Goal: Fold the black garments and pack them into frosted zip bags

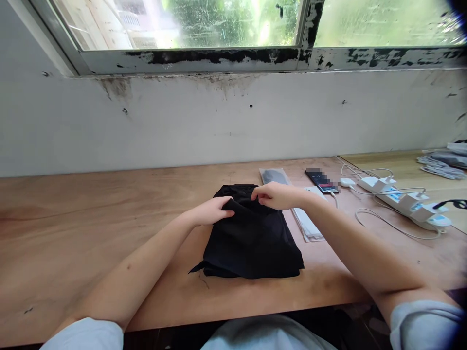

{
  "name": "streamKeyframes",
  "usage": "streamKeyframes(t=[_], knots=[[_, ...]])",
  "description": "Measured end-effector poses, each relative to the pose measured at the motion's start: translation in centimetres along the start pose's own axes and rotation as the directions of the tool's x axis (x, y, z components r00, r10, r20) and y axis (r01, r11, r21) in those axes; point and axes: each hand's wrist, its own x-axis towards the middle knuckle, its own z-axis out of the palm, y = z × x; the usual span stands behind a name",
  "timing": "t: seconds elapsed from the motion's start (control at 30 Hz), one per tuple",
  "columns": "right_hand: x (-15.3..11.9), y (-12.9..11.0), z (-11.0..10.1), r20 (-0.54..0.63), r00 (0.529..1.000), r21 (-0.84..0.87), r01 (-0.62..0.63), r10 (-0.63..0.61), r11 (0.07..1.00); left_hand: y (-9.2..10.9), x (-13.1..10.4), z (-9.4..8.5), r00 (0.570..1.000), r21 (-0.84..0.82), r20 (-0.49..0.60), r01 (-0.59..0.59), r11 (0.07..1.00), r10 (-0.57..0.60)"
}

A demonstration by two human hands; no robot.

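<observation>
A black folded garment (253,238) lies on the wooden table in front of me, with a gathered band along its far edge. It looks layered, and a loose corner sticks out at its near left. My left hand (211,212) is at the garment's upper left, fingers tucked at a fold and thumb over the fabric. On the far right part, my right hand (275,195) is curled with thumb and fingertips pinched on the cloth near the gathered band. The fingertips of both hands are partly hidden by the fabric.
Right of the garment lie clear plastic packets (306,224) and a phone (321,181) on a cable. A white power strip (404,201) with plugs and looping cords sits further right. More packets (443,160) are at the far right. A wall (182,121) with a window stands behind the table (91,218).
</observation>
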Motion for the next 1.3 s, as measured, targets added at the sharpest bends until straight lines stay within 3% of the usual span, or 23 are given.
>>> streamKeyframes(t=[0.1, 0.17, 0.27, 0.4, 0.63, 0.7, 0.73, 0.8, 0.83, 0.87, 0.9, 0.97, 1.03, 1.17, 1.23, 1.3], knots=[[1.5, -0.7, -1.3, 0.203, 0.978, 0.182, 0.016, -0.053, 0.983, 0.7, -0.2, -1.0, 0.997, -0.231, -0.062, 0.025, 0.973, -0.041], [2.0, -0.9, -1.9, 0.208, 0.970, 0.268, 0.063, -0.122, 0.961, 1.6, -0.4, -1.5, 0.988, -0.404, -0.134, 0.011, 0.915, -0.071], [2.3, -1.1, -2.1, 0.146, 0.955, 0.401, 0.180, -0.257, 0.898, 3.6, -0.6, -2.0, 0.973, -0.603, -0.215, -0.069, 0.795, -0.079], [2.4, -1.8, -1.0, 0.031, 0.921, 0.538, 0.312, -0.388, 0.783, 6.4, 0.1, -2.3, 0.958, -0.667, -0.281, -0.153, 0.729, -0.057], [2.7, -1.4, 0.6, -0.245, 0.936, 0.670, 0.353, -0.254, 0.653, 9.0, 3.8, -2.2, 0.902, -0.692, -0.395, -0.166, 0.702, -0.177], [2.9, -1.1, 1.0, -0.274, 0.935, 0.698, 0.355, -0.226, 0.622, 8.8, 4.6, -1.7, 0.841, -0.626, -0.495, -0.171, 0.761, -0.218], [3.1, -0.9, 1.3, -0.284, 0.937, 0.710, 0.348, -0.203, 0.612, 8.5, 4.8, -1.5, 0.781, -0.540, -0.585, -0.173, 0.824, -0.220], [3.5, -0.7, 1.9, -0.319, 0.941, 0.734, 0.321, -0.113, 0.599, 7.9, 4.9, -1.2, 0.649, -0.264, -0.748, -0.103, 0.959, -0.136], [3.8, -0.7, 2.2, -0.343, 0.938, 0.745, 0.303, -0.048, 0.594, 7.6, 4.8, -1.2, 0.633, -0.121, -0.770, -0.020, 0.993, -0.081], [4.1, -0.6, 2.6, -0.360, 0.933, 0.757, 0.280, 0.021, 0.590, 7.3, 4.6, -1.1, 0.666, -0.007, -0.744, 0.081, 0.997, -0.059], [4.4, -0.5, 2.9, -0.366, 0.927, 0.769, 0.250, 0.085, 0.588, 7.1, 4.3, -1.1, 0.729, 0.069, -0.679, 0.184, 0.981, -0.089], [5.0, -0.4, 3.6, -0.346, 0.923, 0.788, 0.186, 0.171, 0.587, 6.9, 3.6, -0.9, 0.828, 0.147, -0.511, 0.349, 0.925, -0.231], [5.4, 0.0, 4.2, -0.312, 0.931, 0.793, 0.146, 0.190, 0.591, 6.7, 3.1, -0.6, 0.859, 0.185, -0.405, 0.412, 0.892, -0.313], [5.5, 1.1, 4.7, -0.312, 0.936, 0.733, 0.127, 0.164, 0.668, 6.2, 2.6, -0.3, 0.948, 0.211, -0.206, 0.287, 0.934, -0.245], [5.3, 1.9, 4.6, -0.266, 0.952, 0.714, 0.089, 0.152, 0.695, 5.9, 2.6, -0.5, 0.967, 0.183, -0.120, 0.244, 0.952, -0.225], [5.2, 2.9, 4.5, -0.188, 0.970, 0.729, 0.035, 0.151, 0.684, 5.7, 2.6, -1.0, 0.976, 0.156, -0.119, 0.200, 0.967, -0.183]])
